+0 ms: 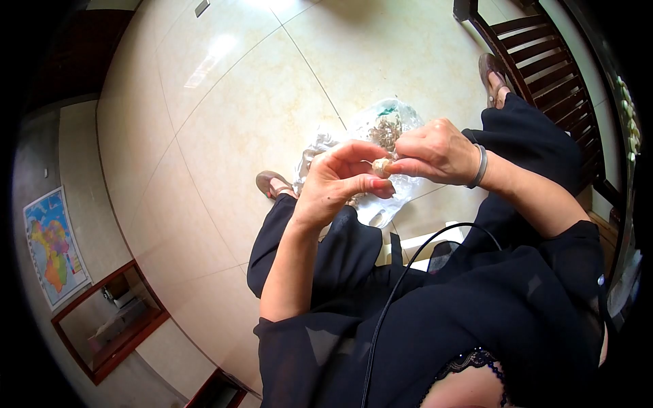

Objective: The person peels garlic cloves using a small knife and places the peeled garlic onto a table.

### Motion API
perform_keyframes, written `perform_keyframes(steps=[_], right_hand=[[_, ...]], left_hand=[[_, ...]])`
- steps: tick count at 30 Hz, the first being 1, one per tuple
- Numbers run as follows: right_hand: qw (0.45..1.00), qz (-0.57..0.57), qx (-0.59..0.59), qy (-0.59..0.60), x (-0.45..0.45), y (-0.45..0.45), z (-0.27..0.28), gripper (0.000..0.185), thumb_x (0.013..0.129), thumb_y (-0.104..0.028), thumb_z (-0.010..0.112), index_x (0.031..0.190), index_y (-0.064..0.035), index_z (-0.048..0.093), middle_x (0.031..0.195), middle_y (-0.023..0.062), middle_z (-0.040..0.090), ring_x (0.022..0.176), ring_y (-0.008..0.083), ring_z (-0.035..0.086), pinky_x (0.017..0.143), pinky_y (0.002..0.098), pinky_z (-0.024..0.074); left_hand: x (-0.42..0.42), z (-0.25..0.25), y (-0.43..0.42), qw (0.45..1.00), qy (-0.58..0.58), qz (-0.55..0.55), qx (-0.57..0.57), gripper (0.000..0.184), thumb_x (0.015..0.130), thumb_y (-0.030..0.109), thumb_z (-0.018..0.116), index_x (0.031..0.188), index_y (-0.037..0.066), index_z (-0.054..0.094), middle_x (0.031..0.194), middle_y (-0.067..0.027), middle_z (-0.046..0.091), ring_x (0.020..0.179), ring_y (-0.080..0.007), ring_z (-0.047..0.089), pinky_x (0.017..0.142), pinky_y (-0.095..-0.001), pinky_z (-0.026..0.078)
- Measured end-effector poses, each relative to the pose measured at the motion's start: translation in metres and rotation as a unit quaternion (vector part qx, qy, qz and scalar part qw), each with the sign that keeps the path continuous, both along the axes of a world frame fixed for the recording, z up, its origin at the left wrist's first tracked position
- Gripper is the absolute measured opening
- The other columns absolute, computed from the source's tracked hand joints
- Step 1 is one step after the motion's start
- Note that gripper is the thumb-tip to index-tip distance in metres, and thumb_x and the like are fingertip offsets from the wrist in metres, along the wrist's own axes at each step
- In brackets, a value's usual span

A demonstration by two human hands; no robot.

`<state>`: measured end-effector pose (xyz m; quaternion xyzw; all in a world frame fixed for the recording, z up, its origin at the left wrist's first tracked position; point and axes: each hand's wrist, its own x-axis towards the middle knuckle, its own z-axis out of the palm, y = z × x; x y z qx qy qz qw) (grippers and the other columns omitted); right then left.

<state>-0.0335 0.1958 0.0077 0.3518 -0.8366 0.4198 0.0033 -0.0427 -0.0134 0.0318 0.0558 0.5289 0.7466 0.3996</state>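
Between my hands, above the floor, is a small pale garlic bulb (381, 167) with a thin whitish strand sticking out at its left. My left hand (338, 178) closes around it from the left, thumb and fingers curled at its sides. From the right, my right hand (435, 153), with a bangle at the wrist, presses its thumb to the bulb; its other fingers are curled in and partly hidden. Below both hands, a white plastic bag (404, 117) lies spread on the floor, with dry brown scraps (386, 129) on it.
Pale tiles (224, 136) cover the floor. A dark wooden slatted seat (544, 61) stands at the upper right. My feet and dark trousers flank the bag. A black cable (401, 279) crosses my lap. A colourful map (54, 246) hangs on the left wall.
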Motion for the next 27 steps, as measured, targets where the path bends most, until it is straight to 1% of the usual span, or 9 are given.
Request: perform_keyframes(steps=[6, 8, 12, 15, 18, 20, 24, 26, 27], right_hand=[[1.000, -0.001, -0.023, 0.015, 0.000, 0.000, 0.004, 0.032, 0.083, -0.029, 0.055, 0.063, -0.0060, 0.045, 0.052, 0.0106, 0.043, 0.047, 0.0267, 0.049, 0.043, 0.0345, 0.0368], [1.000, 0.000, -0.028, 0.013, 0.001, 0.000, 0.006, 0.032, 0.083, -0.028, 0.055, 0.062, -0.0058, 0.044, 0.052, 0.0108, 0.042, 0.047, 0.0274, 0.049, 0.043, 0.0349, 0.0362], [0.999, -0.005, -0.032, 0.006, 0.002, 0.000, 0.006, 0.033, 0.082, -0.028, 0.056, 0.061, -0.0057, 0.043, 0.052, 0.0110, 0.042, 0.047, 0.0277, 0.049, 0.044, 0.0348, 0.0364], [1.000, -0.017, -0.011, 0.013, 0.002, 0.000, 0.004, 0.034, 0.082, -0.029, 0.057, 0.061, -0.0057, 0.043, 0.052, 0.0105, 0.044, 0.047, 0.0270, 0.050, 0.044, 0.0343, 0.0375], [0.999, -0.023, -0.010, 0.021, 0.001, 0.000, 0.006, 0.034, 0.081, -0.031, 0.058, 0.063, -0.0049, 0.046, 0.054, 0.0107, 0.046, 0.047, 0.0269, 0.051, 0.043, 0.0337, 0.0383], [0.999, -0.045, -0.005, 0.023, 0.001, 0.001, 0.006, 0.034, 0.080, -0.033, 0.059, 0.066, -0.0039, 0.049, 0.056, 0.0116, 0.048, 0.048, 0.0272, 0.051, 0.044, 0.0330, 0.0392], [0.999, -0.045, 0.007, 0.014, -0.001, 0.005, 0.006, 0.034, 0.079, -0.034, 0.059, 0.070, -0.0030, 0.050, 0.059, 0.0128, 0.049, 0.051, 0.0283, 0.052, 0.046, 0.0323, 0.0402], [0.998, -0.047, 0.024, 0.023, -0.001, 0.003, 0.003, 0.032, 0.079, -0.033, 0.059, 0.071, -0.0032, 0.050, 0.060, 0.0133, 0.049, 0.053, 0.0290, 0.053, 0.047, 0.0322, 0.0409], [0.998, -0.047, 0.024, 0.023, 0.000, 0.003, 0.002, 0.032, 0.079, -0.033, 0.059, 0.071, -0.0032, 0.050, 0.060, 0.0133, 0.049, 0.053, 0.0290, 0.053, 0.047, 0.0322, 0.0409]], left_hand=[[-0.001, -0.006, -0.001, 0.999, -0.035, 0.007, 0.033, 0.030, 0.075, 0.005, 0.065, 0.103, -0.002, 0.055, 0.086, -0.0116, 0.062, 0.073, -0.0177, 0.062, 0.068, -0.0286, 0.052], [-0.001, -0.010, -0.001, 0.995, -0.056, 0.049, 0.067, 0.028, 0.074, 0.004, 0.065, 0.100, -0.001, 0.055, 0.087, -0.0125, 0.062, 0.074, -0.0187, 0.062, 0.068, -0.0291, 0.052], [-0.003, -0.007, 0.001, 0.993, -0.058, 0.069, 0.076, 0.029, 0.073, 0.002, 0.065, 0.100, -0.001, 0.054, 0.088, -0.0132, 0.062, 0.076, -0.0193, 0.062, 0.069, -0.0294, 0.052], [-0.004, -0.008, 0.000, 0.994, -0.053, 0.074, 0.068, 0.028, 0.073, 0.000, 0.065, 0.098, -0.001, 0.054, 0.089, -0.0134, 0.062, 0.078, -0.0193, 0.061, 0.069, -0.0300, 0.052], [-0.003, -0.007, 0.002, 0.994, -0.024, 0.092, 0.055, 0.027, 0.072, -0.002, 0.064, 0.097, -0.002, 0.054, 0.089, -0.0125, 0.062, 0.082, -0.0187, 0.060, 0.069, -0.0310, 0.053], [-0.003, -0.008, 0.002, 0.991, 0.093, 0.097, -0.004, 0.026, 0.072, -0.006, 0.063, 0.096, -0.003, 0.053, 0.090, -0.0116, 0.060, 0.084, -0.0174, 0.060, 0.071, -0.0301, 0.053], [0.000, -0.004, 0.004, 0.987, 0.113, 0.115, -0.009, 0.027, 0.071, -0.010, 0.062, 0.096, -0.004, 0.053, 0.092, -0.0105, 0.058, 0.084, -0.0163, 0.060, 0.073, -0.0280, 0.053], [0.001, -0.004, 0.004, 0.983, 0.155, 0.092, -0.025, 0.029, 0.070, -0.013, 0.060, 0.097, -0.004, 0.053, 0.095, -0.0092, 0.054, 0.086, -0.0151, 0.058, 0.076, -0.0254, 0.052], [0.002, -0.005, 0.004, 0.983, 0.154, 0.091, -0.025, 0.029, 0.070, -0.013, 0.060, 0.097, -0.004, 0.053, 0.095, -0.0092, 0.054, 0.086, -0.0151, 0.058, 0.076, -0.0254, 0.052]])
